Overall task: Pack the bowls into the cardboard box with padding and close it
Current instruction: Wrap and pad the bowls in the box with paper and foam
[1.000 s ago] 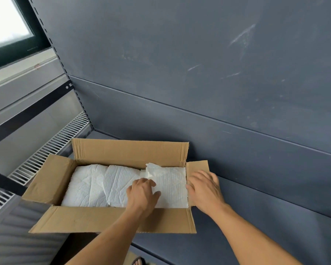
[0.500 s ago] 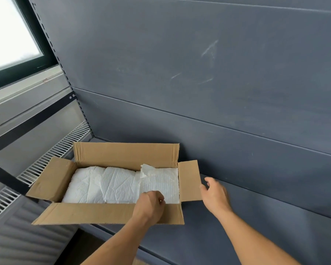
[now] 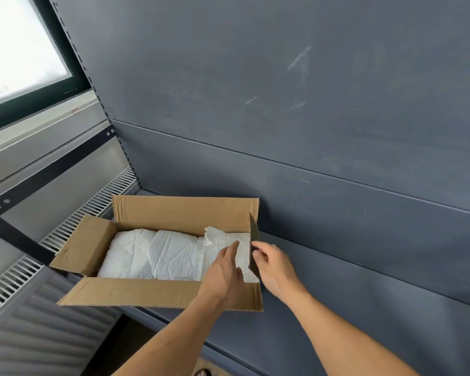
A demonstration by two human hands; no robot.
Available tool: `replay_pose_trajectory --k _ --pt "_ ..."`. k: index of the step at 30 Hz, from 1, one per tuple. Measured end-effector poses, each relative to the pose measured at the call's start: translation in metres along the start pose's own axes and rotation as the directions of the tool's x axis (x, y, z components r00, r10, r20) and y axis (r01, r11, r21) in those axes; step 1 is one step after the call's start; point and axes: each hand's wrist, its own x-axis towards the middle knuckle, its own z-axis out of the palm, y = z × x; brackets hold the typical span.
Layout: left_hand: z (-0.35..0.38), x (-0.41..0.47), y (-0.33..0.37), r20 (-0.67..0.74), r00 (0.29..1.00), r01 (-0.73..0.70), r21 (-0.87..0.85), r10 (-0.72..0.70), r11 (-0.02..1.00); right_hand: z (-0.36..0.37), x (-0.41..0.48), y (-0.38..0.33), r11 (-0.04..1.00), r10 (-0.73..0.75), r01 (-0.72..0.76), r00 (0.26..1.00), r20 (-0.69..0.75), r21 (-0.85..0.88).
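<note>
An open cardboard box sits on a dark grey shelf, filled to the top with white padding. No bowl shows; the padding covers the inside. My left hand reaches over the front flap and lays straight fingers on the padding at the box's right end. My right hand is just outside the box, its curled fingers and thumb on the short right flap, which stands upright. The back flap is up, and the left flap and front flap lie folded outward.
The shelf runs on to the right of the box, under a tall dark back panel. A slotted vent grille, a black bar and a window are to the left.
The right flap has swung from lying outward to upright, with my right hand at it. My left hand has moved from the box's front edge onto the padding, fingers now straight.
</note>
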Motion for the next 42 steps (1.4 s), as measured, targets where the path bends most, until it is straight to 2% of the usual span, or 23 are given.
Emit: replay_pose_trajectory --k 4,7,9,16,22,25,30,42 --pt "0.002 0.008 -0.004 0.043 0.994 -0.104 0.140 0.099 0.985 0.016 0.002 0.009 0.972 -0.070 0.098 0.988 0.137 -0.215" --pt "0.010 0.013 -0.012 0.187 0.982 -0.090 0.263 0.041 0.961 0.022 0.005 0.016 0.924 -0.024 0.112 0.971 0.238 -0.365" --pt "0.016 0.013 -0.016 0.253 0.967 -0.066 0.257 -0.001 0.964 0.024 0.005 0.018 0.894 0.029 0.097 0.962 0.273 -0.438" --pt "0.028 0.019 -0.022 0.343 0.936 -0.043 0.326 -0.076 0.945 0.027 0.002 0.015 0.840 0.094 0.072 0.957 0.275 -0.539" --pt "0.023 0.029 -0.020 0.403 0.911 -0.043 0.298 -0.085 0.953 0.031 0.008 0.011 0.803 0.103 0.088 0.954 0.283 -0.589" --pt "0.019 0.026 -0.024 0.367 0.929 -0.046 0.235 -0.045 0.971 0.032 0.007 0.009 0.804 0.101 0.084 0.956 0.275 -0.588" --pt "0.010 0.020 -0.031 0.272 0.962 -0.056 0.139 0.016 0.989 0.032 0.008 -0.002 0.743 -0.002 0.154 0.974 0.228 -0.652" --pt "-0.028 0.019 -0.064 0.110 0.994 0.019 0.044 -0.023 0.999 0.043 0.019 -0.028 0.826 -0.039 0.147 0.978 0.205 -0.544"
